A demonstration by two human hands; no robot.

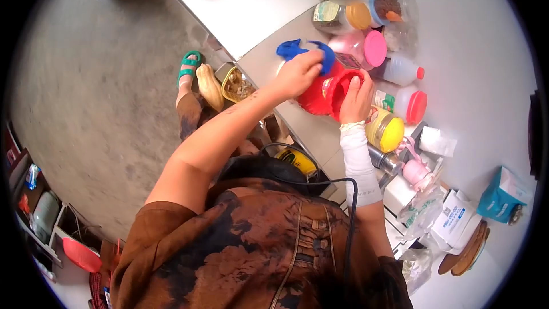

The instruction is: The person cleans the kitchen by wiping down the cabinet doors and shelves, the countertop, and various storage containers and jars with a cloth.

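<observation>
A red container (320,96) with a wide round mouth lies tilted between my hands. My right hand (358,98) is wrapped round its rim, with the thumb at the opening. My left hand (301,73) is closed on a blue piece (327,57) above the container; this piece is partly blurred. Another crumpled blue part (290,50) shows just left of it, and I cannot tell if the two are joined. A pink-lidded jar (374,48) stands beyond the container, and a yellow-lidded jar (391,133) is close to my right wrist.
Several jars and bottles line the counter (469,80), among them a red-lidded jar (416,107). A steel cup (386,159), a pink bottle (416,173) and a teal box (503,194) are on the right. A black cable (349,179) crosses near my right forearm.
</observation>
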